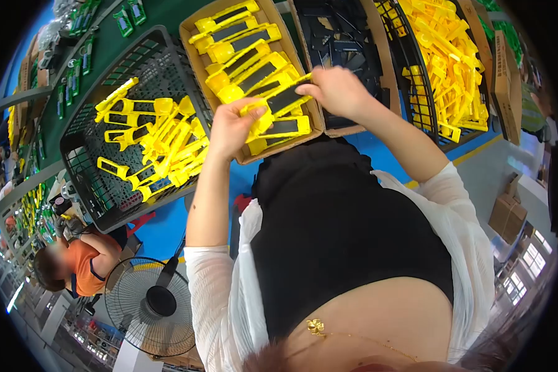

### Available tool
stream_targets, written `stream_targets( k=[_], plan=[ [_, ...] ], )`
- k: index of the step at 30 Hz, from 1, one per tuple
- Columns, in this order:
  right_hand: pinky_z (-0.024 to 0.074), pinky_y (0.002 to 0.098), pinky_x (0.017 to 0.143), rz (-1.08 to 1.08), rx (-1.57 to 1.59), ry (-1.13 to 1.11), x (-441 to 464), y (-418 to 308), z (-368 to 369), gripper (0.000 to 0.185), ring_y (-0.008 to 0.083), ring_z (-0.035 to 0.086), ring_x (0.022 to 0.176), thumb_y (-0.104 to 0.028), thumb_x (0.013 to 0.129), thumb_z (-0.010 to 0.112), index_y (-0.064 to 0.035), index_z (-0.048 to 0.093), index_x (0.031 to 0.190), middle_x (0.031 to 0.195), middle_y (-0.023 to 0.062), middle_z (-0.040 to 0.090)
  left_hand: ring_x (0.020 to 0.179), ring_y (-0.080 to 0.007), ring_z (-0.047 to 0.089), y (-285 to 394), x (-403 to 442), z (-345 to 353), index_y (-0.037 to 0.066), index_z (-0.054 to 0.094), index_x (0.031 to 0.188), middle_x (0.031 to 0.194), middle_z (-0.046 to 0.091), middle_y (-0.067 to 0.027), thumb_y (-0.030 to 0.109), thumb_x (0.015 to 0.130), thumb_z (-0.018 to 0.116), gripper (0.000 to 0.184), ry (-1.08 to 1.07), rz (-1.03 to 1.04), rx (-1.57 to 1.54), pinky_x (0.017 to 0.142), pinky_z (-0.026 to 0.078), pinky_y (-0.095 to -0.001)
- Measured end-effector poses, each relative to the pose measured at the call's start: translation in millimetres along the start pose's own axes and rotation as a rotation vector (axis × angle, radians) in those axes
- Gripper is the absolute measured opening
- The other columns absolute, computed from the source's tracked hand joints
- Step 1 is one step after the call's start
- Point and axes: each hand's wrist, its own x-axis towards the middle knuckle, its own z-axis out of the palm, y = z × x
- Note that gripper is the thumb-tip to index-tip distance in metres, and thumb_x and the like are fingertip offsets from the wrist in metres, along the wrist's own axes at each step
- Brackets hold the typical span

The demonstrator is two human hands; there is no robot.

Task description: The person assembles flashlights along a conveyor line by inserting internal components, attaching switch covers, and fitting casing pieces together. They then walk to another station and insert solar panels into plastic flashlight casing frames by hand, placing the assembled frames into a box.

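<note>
Between my two hands is a yellow plastic housing with a dark panel [285, 99], held slantwise over a cardboard box [192, 65]. My left hand [234, 127] is closed on its lower left end. At the upper right end, my right hand [338, 90] pinches it with thumb and fingers. Under and beyond it, several similar yellow housings [232, 30] with dark panels lie in rows in the box. To the right, another cardboard box [387, 68] contains loose dark flat pieces [341, 46].
A black crate [80, 146] with loose yellow frames [173, 146] stands left. Another black crate [429, 118] at right is heaped with yellow parts [443, 56]. Green parts [124, 22] lie on the green surface. A fan [161, 301] and a co-worker [86, 266] are lower left.
</note>
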Motion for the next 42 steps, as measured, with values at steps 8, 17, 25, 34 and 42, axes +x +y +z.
stream_targets(
  k=[8,17,25,34,42],
  plan=[
    [0.0479,0.0375,0.052,0.124,-0.114,0.107,-4,7,-13,0.055,0.0315,0.061,0.057,-0.054,0.075,0.064,-0.0044,0.043,0.085,0.062,0.0128,0.059,0.076,-0.0082,0.058,-5,20,-1,-0.002,0.065,0.098,0.084,0.063,-0.0017,0.008,0.083,0.065,0.018,-0.039,0.076,0.127,0.07,0.047,-0.0217],
    [0.0401,0.0232,0.043,0.302,0.595,-0.21,-3,24,-9,0.036,0.0084,0.052,0.044,-0.04,0.078,0.069,-0.005,0.058,0.078,0.06,0.0037,0.057,0.074,-0.0208,0.063,10,19,2,-0.001,0.064,0.098,0.082,0.066,-0.0121,0.018,0.081,0.067,0.026,-0.09,0.31,0.632,0.07,0.049,-0.0301],
    [0.0448,0.0279,0.063,0.06,0.583,-0.103,-5,18,22,0.053,0.013,0.056,0.071,-0.045,0.075,0.071,0.0006,0.046,0.089,0.075,0.0116,0.058,0.071,-0.0335,0.061,17,38,45,0.004,0.064,0.071,0.07,0.062,-0.0168,0.037,0.075,0.066,0.033,0.023,0.266,0.867,0.064,0.048,-0.0426],
    [0.0479,0.028,0.054,0.191,0.932,-0.251,19,19,38,0.061,0.0134,0.057,0.056,-0.029,0.082,0.065,0.0008,0.033,0.125,0.084,0.0109,0.062,0.074,-0.0284,0.062,22,78,0,0.01,0.069,0.074,0.073,0.064,-0.0126,0.04,0.072,0.067,0.03,0.052,0.282,1.064,0.069,0.046,-0.041],
    [0.0441,0.0414,0.087,0.017,-0.187,0.227,64,195,51,0.038,0.0335,0.053,0.101,-0.019,0.074,0.067,-0.0051,0.056,0.108,0.105,0.0151,0.057,0.138,-0.0304,0.013,-42,130,3,0.021,0.024,0.143,0.149,0.019,-0.0072,0.061,0.086,0.037,0.07,0.21,0.49,1.551,0.106,0.009,-0.0602]
  ],
)
